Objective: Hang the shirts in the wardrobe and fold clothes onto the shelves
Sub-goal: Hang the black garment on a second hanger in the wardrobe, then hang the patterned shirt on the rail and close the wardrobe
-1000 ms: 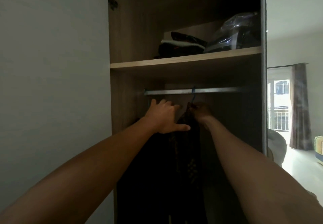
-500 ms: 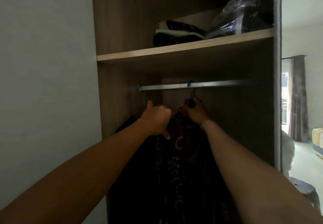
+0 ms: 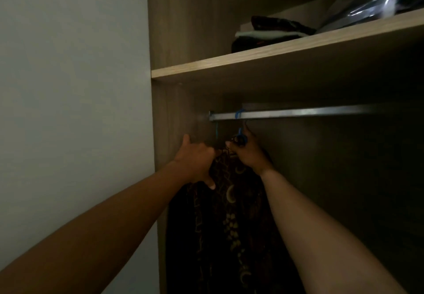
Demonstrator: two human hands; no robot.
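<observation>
While the blue hanger (image 3: pixel 239 114) hooks over the rail (image 3: pixel 298 113) near the rail's left end, the patterned shirt (image 3: pixel 229 213) hangs straight below the rail, so it looks hung. Right hand (image 3: pixel 249 153) grip is clamped on the hanger neck just under the rail, likely to steady it. Left hand (image 3: pixel 197 160) grip is closed on shoulder fabric below-left of the rail, probably squaring the shirt.

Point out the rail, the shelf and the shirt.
rail (image 3: pixel 309 112): head view, middle of the bar.
shelf (image 3: pixel 275 50): head view, front edge.
shirt (image 3: pixel 229 220): head view, patterned front.
</observation>
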